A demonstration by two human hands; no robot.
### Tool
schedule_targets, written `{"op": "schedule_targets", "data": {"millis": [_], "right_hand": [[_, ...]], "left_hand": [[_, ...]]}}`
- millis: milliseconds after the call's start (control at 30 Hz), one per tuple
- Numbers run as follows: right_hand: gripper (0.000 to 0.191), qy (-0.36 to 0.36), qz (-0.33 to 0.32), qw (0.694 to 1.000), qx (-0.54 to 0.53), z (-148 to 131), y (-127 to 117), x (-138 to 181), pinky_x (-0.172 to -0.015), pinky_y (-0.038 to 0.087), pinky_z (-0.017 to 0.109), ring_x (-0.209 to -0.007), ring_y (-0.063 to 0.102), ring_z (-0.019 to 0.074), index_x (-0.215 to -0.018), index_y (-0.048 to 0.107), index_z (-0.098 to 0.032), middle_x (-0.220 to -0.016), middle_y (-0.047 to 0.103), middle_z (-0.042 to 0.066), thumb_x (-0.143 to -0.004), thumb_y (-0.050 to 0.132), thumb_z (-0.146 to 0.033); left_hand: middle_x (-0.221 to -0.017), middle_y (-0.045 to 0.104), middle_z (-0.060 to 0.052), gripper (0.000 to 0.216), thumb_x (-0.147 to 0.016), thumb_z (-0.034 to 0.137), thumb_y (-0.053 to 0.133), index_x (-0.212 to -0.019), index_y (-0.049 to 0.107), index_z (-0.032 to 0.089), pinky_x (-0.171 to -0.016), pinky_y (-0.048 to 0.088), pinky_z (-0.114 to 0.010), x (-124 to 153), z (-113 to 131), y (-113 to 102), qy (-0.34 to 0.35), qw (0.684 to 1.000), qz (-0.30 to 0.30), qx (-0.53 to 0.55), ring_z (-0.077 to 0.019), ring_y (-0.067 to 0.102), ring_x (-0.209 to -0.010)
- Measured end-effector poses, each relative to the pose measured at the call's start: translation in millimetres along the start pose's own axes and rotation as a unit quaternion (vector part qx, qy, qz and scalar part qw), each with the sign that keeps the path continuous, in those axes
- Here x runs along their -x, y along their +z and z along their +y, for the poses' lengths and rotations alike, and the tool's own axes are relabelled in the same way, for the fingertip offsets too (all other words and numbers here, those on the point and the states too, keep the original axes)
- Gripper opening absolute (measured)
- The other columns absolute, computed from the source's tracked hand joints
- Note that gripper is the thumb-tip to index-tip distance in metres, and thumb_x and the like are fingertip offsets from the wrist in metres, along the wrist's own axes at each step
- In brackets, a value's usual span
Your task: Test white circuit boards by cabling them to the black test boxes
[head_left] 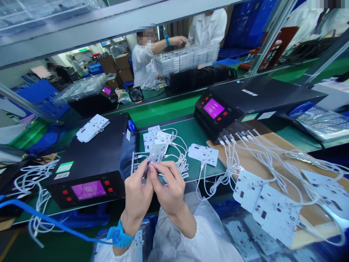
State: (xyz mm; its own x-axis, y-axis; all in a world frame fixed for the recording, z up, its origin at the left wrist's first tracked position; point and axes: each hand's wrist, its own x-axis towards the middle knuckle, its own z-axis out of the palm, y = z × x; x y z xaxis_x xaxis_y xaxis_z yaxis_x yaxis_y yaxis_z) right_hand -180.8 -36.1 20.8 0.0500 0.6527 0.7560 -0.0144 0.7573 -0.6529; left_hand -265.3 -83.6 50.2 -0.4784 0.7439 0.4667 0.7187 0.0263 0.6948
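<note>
Green benchtop [188, 131] ahead; black, purple-screened electronics units [92, 153] either side of you. Your left hand [139, 191] and right hand [171, 187] meet between them, fingertips pinching the near end of a white circuit board [158, 150], up over the benchtop.

Workbench [191, 134] under bright, cool, diffuse light, wide-angle view.
Light falls from above, leaving soft shading on the left hand [137, 191] and right hand [171, 189] and darkness beneath the bench top. Two screens [214, 108] glow magenta, their lettering illegible; plastic wrap [324, 122] at right shows patchy glare. Stretching increases toward the edges; the upper rail [109, 27] and background are soft, with mosaic blocks at upper right.
</note>
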Motion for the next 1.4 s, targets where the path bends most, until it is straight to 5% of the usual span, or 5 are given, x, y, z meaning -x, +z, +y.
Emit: {"op": "schedule_targets", "data": {"millis": [433,600,733,1067,1400], "right_hand": [[0.017,-0.015,-0.024,1.000,0.000,5,6,-8,-0.073,0.063,0.026,-0.083,0.071,0.0152,-0.112,0.072,-0.019,-0.095,0.072,0.007,-0.101,0.060,-0.015],[0.017,-0.011,-0.038,0.999,0.009,7,9,-7,-0.071,0.063,0.027,-0.081,0.071,0.0159,-0.107,0.074,-0.020,-0.093,0.073,0.007,-0.103,0.057,-0.019],[0.018,-0.010,-0.094,0.996,0.003,10,9,-10,-0.074,0.064,0.028,-0.084,0.071,0.0156,-0.107,0.074,-0.019,-0.094,0.074,0.006,-0.104,0.057,-0.022],[0.018,-0.073,-0.166,0.972,0.146,63,-46,-32,-0.097,0.055,0.045,-0.115,0.064,0.0258,-0.117,0.069,-0.016,-0.114,0.071,0.014,-0.104,0.058,-0.021],[0.013,-0.021,-0.220,0.974,0.054,85,-56,-33,-0.106,0.049,0.044,-0.111,0.067,0.0211,-0.111,0.070,-0.021,-0.108,0.073,0.007,-0.104,0.060,-0.022]], "left_hand": [[-0.091,0.080,-0.013,0.042,-0.096,0.043,0.058,-0.117,0.074,0.011,-0.065,0.057,-0.027,-2,-8,-2,0.003,0.995,0.041,-0.089,-0.0229,0.076,-0.074],[-0.089,0.079,-0.011,0.036,-0.096,0.039,0.058,-0.112,0.074,0.011,-0.066,0.058,-0.027,-2,-12,1,0.055,0.995,0.032,-0.072,-0.0202,0.075,-0.071],[-0.090,0.079,-0.008,0.032,-0.093,0.037,0.062,-0.111,0.073,0.013,-0.064,0.057,-0.024,-2,-22,4,0.027,0.997,0.053,-0.039,-0.0181,0.074,-0.070],[-0.113,0.078,-0.005,0.033,-0.092,0.050,0.070,-0.110,0.073,0.023,-0.085,0.060,-0.025,-12,-23,-5,-0.062,0.996,0.037,0.056,-0.0211,0.074,-0.106],[-0.111,0.079,-0.006,0.035,-0.090,0.050,0.072,-0.109,0.074,0.020,-0.087,0.062,-0.026,-9,-29,1,-0.075,0.991,0.056,0.095,-0.0207,0.075,-0.100]]}}
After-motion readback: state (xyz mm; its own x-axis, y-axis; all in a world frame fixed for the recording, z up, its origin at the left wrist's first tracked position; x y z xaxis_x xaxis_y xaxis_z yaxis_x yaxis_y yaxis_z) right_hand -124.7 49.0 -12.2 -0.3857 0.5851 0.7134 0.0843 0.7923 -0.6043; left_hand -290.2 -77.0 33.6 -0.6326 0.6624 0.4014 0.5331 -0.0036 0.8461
